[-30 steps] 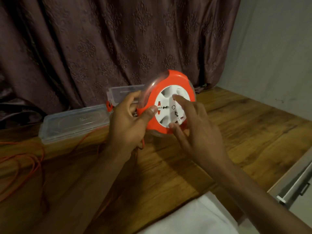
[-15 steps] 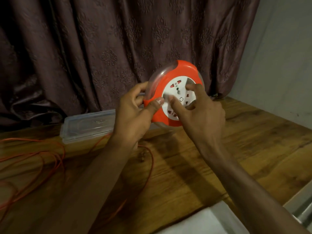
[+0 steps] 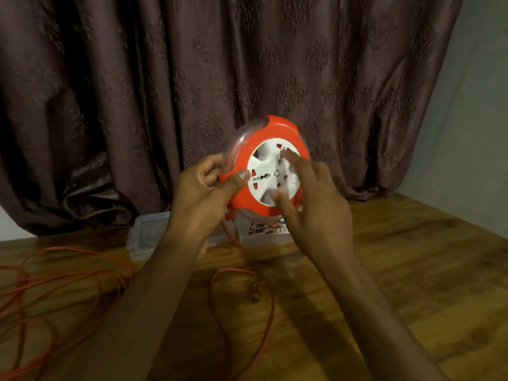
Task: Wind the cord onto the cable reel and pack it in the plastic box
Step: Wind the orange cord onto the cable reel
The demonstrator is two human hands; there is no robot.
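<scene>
I hold an orange cable reel (image 3: pixel 248 204) with a white socket face upright above the wooden table (image 3: pixel 412 270). My left hand (image 3: pixel 203 199) grips its left rim, thumb on the front. My right hand (image 3: pixel 313 204) has its fingers spread on the white hub, blurred by motion. The orange cord (image 3: pixel 264 312) drops from the reel's bottom and loops across the table, with more slack coiled at the left (image 3: pixel 55 284). The clear plastic box (image 3: pixel 145 237) lies behind my hands, partly hidden.
A dark patterned curtain (image 3: pixel 220 78) hangs right behind the table. A pale wall (image 3: pixel 467 133) stands at the right. White cloth showed at the near edge earlier; it is out of view now.
The reel has risen higher and my view tilted up. The white hub has turned under my right fingers, and the cord loop on the table has shifted closer to the middle.
</scene>
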